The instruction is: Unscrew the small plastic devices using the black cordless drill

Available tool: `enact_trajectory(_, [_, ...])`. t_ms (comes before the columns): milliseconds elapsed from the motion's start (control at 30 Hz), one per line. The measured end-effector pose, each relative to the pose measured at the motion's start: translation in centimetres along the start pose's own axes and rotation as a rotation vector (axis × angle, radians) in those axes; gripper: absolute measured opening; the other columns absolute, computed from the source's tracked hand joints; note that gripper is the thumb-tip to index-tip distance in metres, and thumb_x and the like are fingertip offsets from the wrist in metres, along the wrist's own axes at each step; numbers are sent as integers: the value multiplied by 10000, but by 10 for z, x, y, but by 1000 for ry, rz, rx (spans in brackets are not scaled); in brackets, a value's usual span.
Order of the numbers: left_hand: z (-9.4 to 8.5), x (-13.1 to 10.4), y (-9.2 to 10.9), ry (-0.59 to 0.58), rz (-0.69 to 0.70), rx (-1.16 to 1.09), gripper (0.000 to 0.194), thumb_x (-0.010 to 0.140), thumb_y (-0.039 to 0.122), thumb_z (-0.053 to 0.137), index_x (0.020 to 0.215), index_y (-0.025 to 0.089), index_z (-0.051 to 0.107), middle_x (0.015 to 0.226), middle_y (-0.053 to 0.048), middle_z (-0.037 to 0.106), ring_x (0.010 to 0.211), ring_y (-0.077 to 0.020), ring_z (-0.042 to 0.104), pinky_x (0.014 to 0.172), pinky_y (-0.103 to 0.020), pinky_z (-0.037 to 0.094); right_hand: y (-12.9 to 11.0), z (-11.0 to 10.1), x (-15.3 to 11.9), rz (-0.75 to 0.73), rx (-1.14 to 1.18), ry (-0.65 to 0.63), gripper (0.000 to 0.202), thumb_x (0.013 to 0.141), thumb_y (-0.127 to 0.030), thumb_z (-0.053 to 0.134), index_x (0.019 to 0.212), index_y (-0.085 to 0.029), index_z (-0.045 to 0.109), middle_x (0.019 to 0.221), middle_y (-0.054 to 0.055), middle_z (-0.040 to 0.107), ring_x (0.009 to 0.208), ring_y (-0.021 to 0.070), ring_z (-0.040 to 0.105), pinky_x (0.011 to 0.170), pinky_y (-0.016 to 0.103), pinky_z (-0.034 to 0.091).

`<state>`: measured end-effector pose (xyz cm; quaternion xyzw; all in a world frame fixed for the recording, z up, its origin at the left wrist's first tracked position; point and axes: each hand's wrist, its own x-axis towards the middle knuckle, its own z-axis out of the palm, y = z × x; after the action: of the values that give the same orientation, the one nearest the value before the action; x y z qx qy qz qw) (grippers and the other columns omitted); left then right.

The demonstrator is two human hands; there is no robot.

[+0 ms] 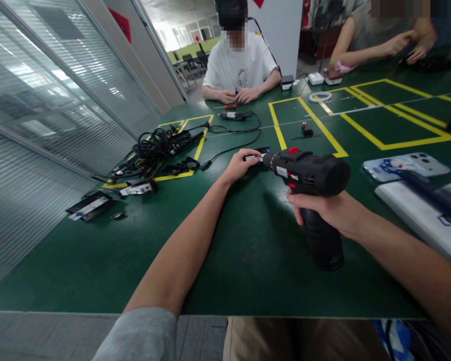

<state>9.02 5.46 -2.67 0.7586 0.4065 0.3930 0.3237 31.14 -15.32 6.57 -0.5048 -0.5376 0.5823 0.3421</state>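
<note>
My right hand (323, 208) is wrapped round the grip of a black cordless drill (308, 173) with red buttons, its chuck pointing away to the left. At the chuck's tip, my left hand (240, 164) is closed on a small black part (263, 150), partly covered by the fingers. A pale or metallic bit of something shows between fingertips and chuck; I cannot tell whether it is the drill's bit. Beyond the left hand, a black cable with a plug (206, 165) lies on the green table (225, 250).
Tangled black cables (160, 145) lie left, near black boxes (92, 204). A pen-shaped electric tool (231, 116) lies ahead. On the right are a phone (406, 165) and a white case (417, 213). Two other people sit across the table. Yellow tape (323, 130) marks rectangles.
</note>
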Motion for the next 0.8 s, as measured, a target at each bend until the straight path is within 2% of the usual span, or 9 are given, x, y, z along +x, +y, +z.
enact_trajectory(800, [0,1,0,-8,-39,-17,281,765,316,642,998,200,748,1120,-57,704,1125,-238,593,1076,-396,414,2,0,2,1,1,-2,125,807,-322,685,777,-205,653,539,8,652,537,181,580,609,357,434])
